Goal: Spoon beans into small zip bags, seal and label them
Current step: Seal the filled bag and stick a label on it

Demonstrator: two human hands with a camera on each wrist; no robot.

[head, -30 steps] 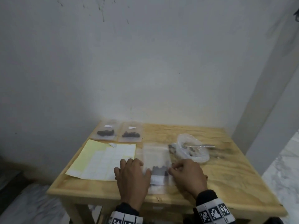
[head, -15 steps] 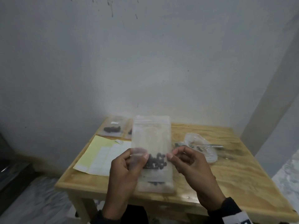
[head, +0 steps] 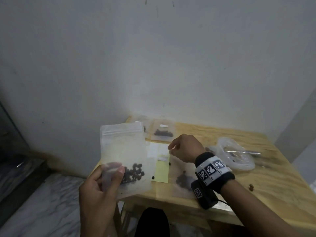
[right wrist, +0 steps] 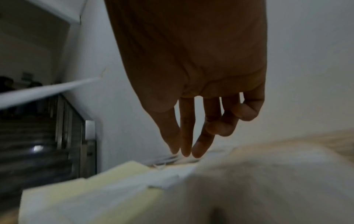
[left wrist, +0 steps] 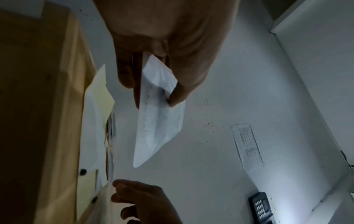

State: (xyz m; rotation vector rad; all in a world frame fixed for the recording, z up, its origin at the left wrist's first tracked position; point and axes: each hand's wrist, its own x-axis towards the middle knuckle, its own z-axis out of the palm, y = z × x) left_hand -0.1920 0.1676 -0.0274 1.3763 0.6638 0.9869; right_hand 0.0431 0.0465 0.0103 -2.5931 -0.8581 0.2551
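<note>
In the lower left of the head view, the left hand (head: pixel 100 189) pinches a small clear plastic zip bag (head: pixel 124 151) between thumb and fingers at its lower left corner, holding it upright in the air above the table's near left edge. A cluster of dark beans (head: pixel 133 173) sits low inside the bag, and its zip strip runs across the top.

Right of it, in the middle of the frame, the right hand (head: pixel 185 147) reaches over the light wooden table (head: pixel 256 194), wrist wrapped in a black band with square black-and-white markers. Its thumb and first two fingertips (right wrist: pixel 185 150) come together just above a pale yellow label sheet with white stickers (head: pixel 161 161); whether they grip a sticker cannot be told. Two loose beans lie on or beside that sheet. Below the right wrist, another clear bag holding dark beans (head: pixel 183 182) lies flat on the table.

Farther right sits a clear plastic container (head: pixel 236 157) with a metal spoon (head: pixel 244 152) resting in it. At the table's far edge, near the white wall, lies a filled bag bearing a white label (head: pixel 162 132).
</note>
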